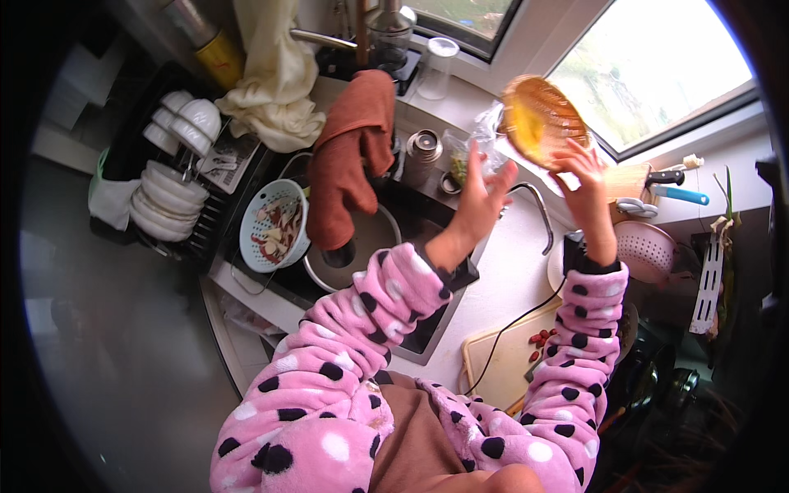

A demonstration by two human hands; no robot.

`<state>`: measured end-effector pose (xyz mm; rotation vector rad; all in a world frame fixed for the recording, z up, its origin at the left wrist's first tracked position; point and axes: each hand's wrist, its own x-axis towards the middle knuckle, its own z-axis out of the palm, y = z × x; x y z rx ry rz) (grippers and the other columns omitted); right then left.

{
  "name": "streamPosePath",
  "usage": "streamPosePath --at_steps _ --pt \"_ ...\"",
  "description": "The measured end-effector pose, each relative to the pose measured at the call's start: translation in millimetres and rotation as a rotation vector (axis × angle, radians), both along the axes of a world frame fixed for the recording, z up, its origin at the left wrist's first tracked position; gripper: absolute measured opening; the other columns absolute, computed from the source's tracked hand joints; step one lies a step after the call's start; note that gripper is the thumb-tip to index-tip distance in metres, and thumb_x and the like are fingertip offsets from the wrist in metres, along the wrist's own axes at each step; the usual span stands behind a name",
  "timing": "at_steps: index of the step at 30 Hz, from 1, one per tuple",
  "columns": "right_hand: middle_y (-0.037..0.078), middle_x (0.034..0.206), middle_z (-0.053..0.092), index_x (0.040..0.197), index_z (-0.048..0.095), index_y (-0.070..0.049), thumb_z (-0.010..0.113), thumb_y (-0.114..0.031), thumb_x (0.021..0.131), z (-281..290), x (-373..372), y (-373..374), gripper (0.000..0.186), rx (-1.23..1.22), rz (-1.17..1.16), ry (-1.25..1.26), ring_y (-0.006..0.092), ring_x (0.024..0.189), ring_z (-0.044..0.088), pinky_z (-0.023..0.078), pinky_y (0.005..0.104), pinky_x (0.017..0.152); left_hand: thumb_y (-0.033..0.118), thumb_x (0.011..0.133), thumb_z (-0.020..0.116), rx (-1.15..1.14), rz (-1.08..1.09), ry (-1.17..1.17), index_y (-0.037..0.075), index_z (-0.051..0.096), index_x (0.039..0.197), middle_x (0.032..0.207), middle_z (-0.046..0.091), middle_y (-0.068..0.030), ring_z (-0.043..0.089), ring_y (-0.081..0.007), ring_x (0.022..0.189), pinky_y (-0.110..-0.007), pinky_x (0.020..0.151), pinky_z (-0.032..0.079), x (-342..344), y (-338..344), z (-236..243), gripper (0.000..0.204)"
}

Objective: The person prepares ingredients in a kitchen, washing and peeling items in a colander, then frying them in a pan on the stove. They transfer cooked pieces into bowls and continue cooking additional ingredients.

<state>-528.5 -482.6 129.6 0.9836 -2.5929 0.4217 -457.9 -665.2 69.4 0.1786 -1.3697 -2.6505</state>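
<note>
At the upper right, my right hand (588, 185) holds the lower rim of a tilted woven basket (534, 115) with yellow inside, up by the window. My left hand (477, 197) is raised over the sink's right side, fingers apart, just in front of a clear plastic bag (485, 127) with green contents and a steel flask (424, 152). A curved faucet (542, 205) stands right of it. A brown cloth glove (345, 156) hangs over a pot (386, 238) in the sink (436, 320), beside a pale blue colander (255, 255) of reddish-white pieces.
A black dish rack (209, 234) with white bowls and plates is at left. At right are a knife block (625, 185), a pink colander (649, 251) and a white slotted holder (704, 283). A cutting board (485, 361) with red items and a cord lies below. A glass (440, 62) is on the sill.
</note>
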Motion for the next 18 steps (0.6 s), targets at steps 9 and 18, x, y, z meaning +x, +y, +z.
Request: streamPosePath --at_steps 9,18 --pt "0.016 0.089 0.067 0.106 0.062 -0.002 0.073 -0.019 0.074 -114 -90 119 0.038 -0.146 -0.525 -0.297 0.0219 0.084 0.066 0.049 0.0311 0.074 0.024 0.086 0.061 -0.534 -0.739 -0.249 -0.001 0.055 0.115 0.102 0.063 -0.0105 0.061 -0.0147 0.089 -0.028 0.076 0.050 196 -116 -106 0.038" --pt "0.013 0.110 0.062 0.118 0.055 0.000 0.063 -0.014 0.085 -51 69 58 0.037 -0.593 -0.428 -0.252 0.0156 0.094 0.060 0.047 0.0253 0.081 0.019 0.090 0.054 -0.374 -0.144 -0.647 0.000 0.054 0.113 0.099 0.062 -0.0109 0.062 -0.0160 0.084 -0.026 0.070 0.051 286 -243 -140 0.030"
